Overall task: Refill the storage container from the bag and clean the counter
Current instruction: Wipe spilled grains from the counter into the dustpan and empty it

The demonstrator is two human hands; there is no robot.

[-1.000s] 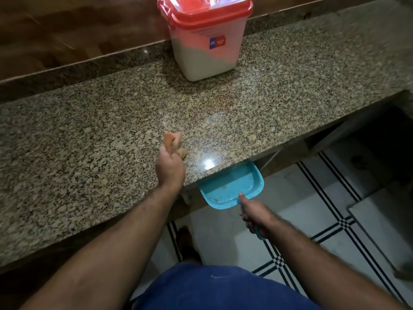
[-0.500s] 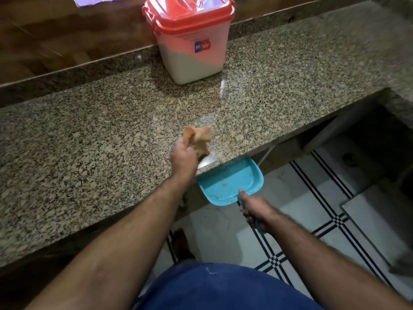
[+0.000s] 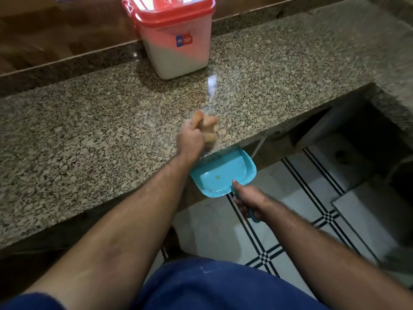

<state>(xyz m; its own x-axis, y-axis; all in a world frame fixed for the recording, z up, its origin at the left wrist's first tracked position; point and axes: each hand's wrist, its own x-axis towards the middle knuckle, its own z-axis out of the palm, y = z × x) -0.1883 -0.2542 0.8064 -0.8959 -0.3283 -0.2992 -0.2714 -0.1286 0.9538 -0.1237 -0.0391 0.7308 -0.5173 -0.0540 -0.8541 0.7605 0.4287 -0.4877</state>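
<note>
My left hand point(image 3: 190, 139) grips a tan cloth point(image 3: 206, 128) on the granite counter point(image 3: 89, 130), close to its front edge. My right hand point(image 3: 248, 200) holds the handle of a blue dustpan point(image 3: 225, 175), whose open side sits just under the counter edge below the cloth. A few small crumbs lie in the pan. The storage container point(image 3: 176, 41), translucent white with a red lid shut on it, stands at the back of the counter, partly filled with white contents.
A wooden ledge point(image 3: 55, 30) runs behind the counter. The counter turns a corner at the right point(image 3: 393, 70). Below is a white tiled floor point(image 3: 290, 220) with black lines and a dark recess point(image 3: 368, 135) under the counter.
My left hand has swept the cloth rightward along the counter's front edge, toward the spot above the dustpan. The dustpan stays held under the edge.
</note>
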